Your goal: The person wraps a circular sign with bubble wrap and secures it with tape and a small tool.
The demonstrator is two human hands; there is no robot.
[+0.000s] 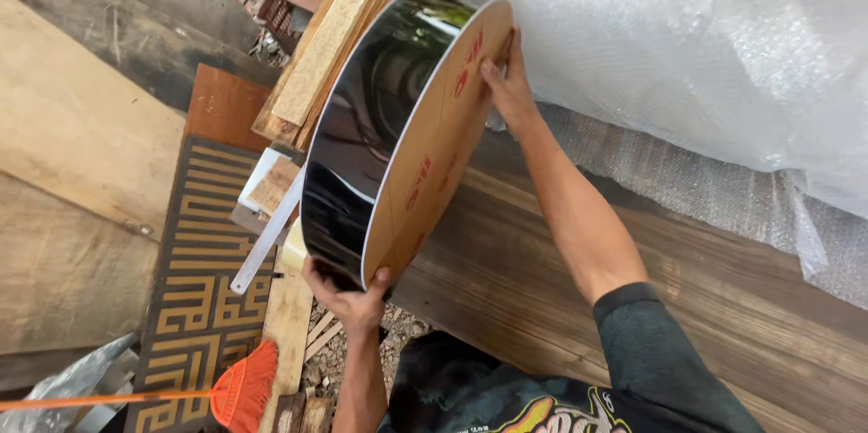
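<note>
A large round drum-shaped piece with a glossy black side wall and a brown plywood face with red markings is held up on edge, tilted. My left hand grips its lower rim, thumb on the plywood face. My right hand holds the upper far rim, fingers wrapped over the edge. The piece hangs above the edge of a dark wood-grain board.
Bubble wrap covers a bulky thing at the right. Wooden planks lie stacked behind. A panel with a gold key pattern, a metal ruler, plywood sheets and an orange broom lie at the left.
</note>
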